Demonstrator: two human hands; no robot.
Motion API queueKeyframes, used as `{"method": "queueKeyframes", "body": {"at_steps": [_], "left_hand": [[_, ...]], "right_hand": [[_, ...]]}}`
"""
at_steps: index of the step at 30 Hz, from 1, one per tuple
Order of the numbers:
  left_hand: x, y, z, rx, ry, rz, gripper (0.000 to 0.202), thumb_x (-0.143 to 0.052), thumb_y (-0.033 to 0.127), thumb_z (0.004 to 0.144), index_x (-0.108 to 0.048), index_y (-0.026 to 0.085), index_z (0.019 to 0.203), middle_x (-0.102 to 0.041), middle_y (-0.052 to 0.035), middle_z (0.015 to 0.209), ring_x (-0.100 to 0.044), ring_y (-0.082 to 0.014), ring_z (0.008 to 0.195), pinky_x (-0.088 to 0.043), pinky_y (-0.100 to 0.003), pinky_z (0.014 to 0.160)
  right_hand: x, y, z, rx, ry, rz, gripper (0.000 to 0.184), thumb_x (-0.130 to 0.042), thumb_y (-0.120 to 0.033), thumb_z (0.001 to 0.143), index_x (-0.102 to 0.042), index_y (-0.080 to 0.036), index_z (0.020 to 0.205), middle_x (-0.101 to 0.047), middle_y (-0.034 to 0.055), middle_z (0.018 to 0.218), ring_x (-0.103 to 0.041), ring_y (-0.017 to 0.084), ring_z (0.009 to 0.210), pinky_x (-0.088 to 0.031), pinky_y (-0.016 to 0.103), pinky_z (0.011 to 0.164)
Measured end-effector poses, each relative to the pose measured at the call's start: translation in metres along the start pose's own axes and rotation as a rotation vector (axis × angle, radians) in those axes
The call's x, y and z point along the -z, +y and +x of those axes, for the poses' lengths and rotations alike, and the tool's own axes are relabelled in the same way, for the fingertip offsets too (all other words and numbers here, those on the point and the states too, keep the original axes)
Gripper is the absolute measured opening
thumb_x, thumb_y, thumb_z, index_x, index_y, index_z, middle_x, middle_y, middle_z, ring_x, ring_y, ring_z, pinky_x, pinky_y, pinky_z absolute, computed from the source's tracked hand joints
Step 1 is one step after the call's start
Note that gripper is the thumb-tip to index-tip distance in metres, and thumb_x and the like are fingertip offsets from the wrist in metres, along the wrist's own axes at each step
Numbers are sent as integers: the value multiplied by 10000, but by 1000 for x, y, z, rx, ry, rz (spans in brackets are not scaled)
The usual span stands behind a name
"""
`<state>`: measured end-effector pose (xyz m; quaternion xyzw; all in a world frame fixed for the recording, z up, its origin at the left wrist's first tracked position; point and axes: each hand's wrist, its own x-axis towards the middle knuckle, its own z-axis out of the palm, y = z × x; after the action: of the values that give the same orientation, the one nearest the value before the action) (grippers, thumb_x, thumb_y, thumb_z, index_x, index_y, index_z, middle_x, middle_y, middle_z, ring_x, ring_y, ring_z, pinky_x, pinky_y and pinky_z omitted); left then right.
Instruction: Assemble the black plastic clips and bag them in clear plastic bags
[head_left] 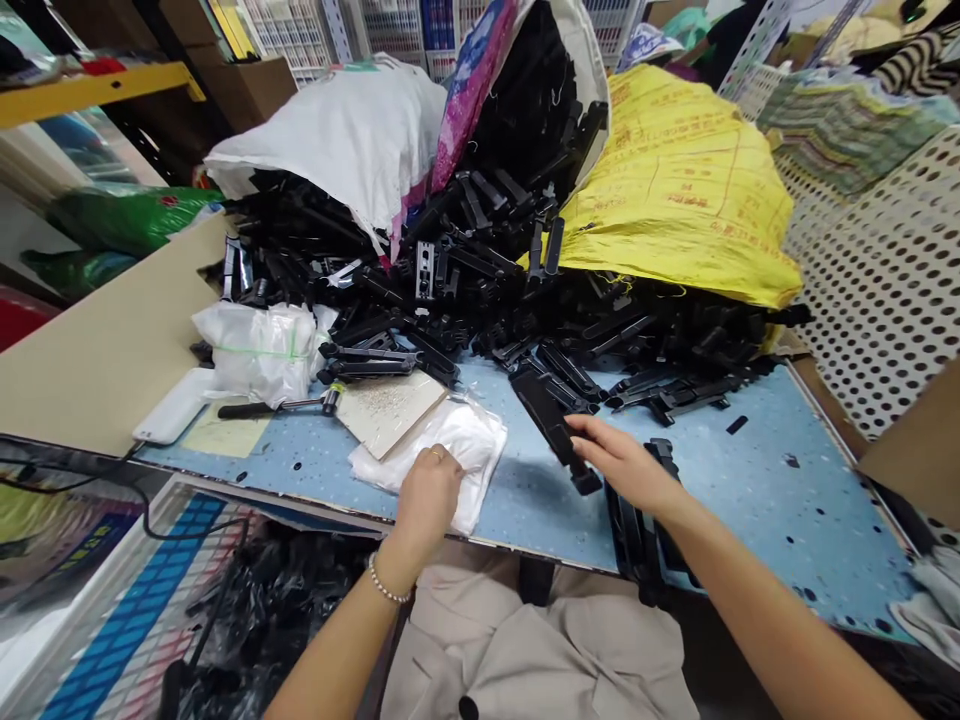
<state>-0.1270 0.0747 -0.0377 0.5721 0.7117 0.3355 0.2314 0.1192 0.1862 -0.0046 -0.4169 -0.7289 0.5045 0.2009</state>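
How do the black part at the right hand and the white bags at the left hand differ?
The black part is dark, long and narrow; the white bags are pale and broader.
The black part looks stiff and straight-edged, while the white bags look thin and creased.
The black part has nothing lying on it; the white bags lie partly under a board.
Both are at the person's fingers.

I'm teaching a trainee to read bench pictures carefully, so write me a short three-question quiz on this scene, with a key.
1. What does the right hand hold?
2. True or false: in the picture, the yellow sack lies to the right of the large white sack.
3. Fill in the colour: thin ____ sheeting lies under the left hand.

Key: 1. A long black part. 2. True. 3. White.
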Motion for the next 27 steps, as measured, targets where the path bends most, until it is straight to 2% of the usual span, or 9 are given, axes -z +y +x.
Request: {"method": "queueKeyframes", "body": {"at_steps": [3, 5, 7, 10, 13, 17, 20, 24, 27], "left_hand": [[10, -16, 13, 164, -60, -272, 211, -681, 282, 721, -587, 172, 568, -559, -8, 597, -533, -159, 595, -426, -272, 590], [15, -21, 14, 229, -103, -413, 237, -662, 356, 728, -621, 161, 599, -569, 2, 560, -517, -135, 530, -403, -247, 534], [16, -22, 13, 232, -123, -469, 229, -642, 366, 733, -648, 151, 654, -607, -7, 578, -539, -134, 530, -421, -243, 533], [15, -20, 9, 236, -96, -536, 168, -647, 318, 718, -611, 159, 674, -628, -13, 618, -572, -143, 565, -463, -257, 571], [22, -18, 5, 132, 14, -464, 107, -582, 238, 776, -566, 181, 688, -651, -41, 754, -604, -174, 722, -491, -299, 681], [33, -17, -2, -197, 46, 10, 261, -419, 73, 820, -660, 173, 822, -665, -103, 916, -574, -241, 937, -463, -422, 865], [32, -16, -2, -214, -13, 74, 391, -396, 49, 822, -645, 161, 1103, -629, -121, 1118, -590, -227, 983, -485, -409, 893], [33, -13, -6, -118, -88, -66, 479, -423, 92, 845, -526, 200, 1301, -511, -117, 1330, -632, -154, 835, -553, -333, 794], [32, -2, -20, -218, -116, -87, 511, -396, 102, 887, -445, 231, 1380, -459, -112, 1403, -566, -210, 1144, -488, -389, 985]], "right_hand": [[-44, -7, -6, -220, -111, 593, 402, -570, -471, 858, -601, -173, 1126, -699, 72, 917, -661, 194, 808, -510, 342, 761], [-74, -12, -5, -315, -208, 868, 412, -671, -465, 794, -632, -153, 1059, -704, 76, 882, -670, 185, 769, -512, 316, 726], [-99, -16, -1, -361, -268, 1024, 395, -745, -436, 733, -655, -143, 982, -704, 71, 854, -669, 176, 748, -514, 298, 701], [-122, -16, 10, -353, -200, 1059, 369, -795, -422, 674, -671, -124, 853, -696, 53, 750, -640, 146, 649, -504, 261, 632], [-123, -11, 16, -352, -74, 1019, 345, -794, -428, 672, -669, -124, 776, -680, 37, 671, -603, 122, 576, -488, 237, 583], [-99, -8, -3, -355, -22, 1008, 292, -769, -396, 718, -675, -140, 822, -699, 44, 749, -641, 133, 659, -502, 227, 620], [-86, -9, -34, -412, -197, 1052, 276, -712, -388, 787, -668, -127, 866, -706, 79, 815, -669, 153, 695, -520, 234, 608], [-98, 5, -58, -557, -420, 1176, 269, -650, -338, 838, -656, -79, 911, -692, 97, 782, -664, 132, 637, -516, 192, 545], [-111, 19, -50, -584, -391, 1211, 286, -661, -340, 817, -651, -74, 919, -682, 90, 800, -646, 101, 645, -517, 159, 570]]}}
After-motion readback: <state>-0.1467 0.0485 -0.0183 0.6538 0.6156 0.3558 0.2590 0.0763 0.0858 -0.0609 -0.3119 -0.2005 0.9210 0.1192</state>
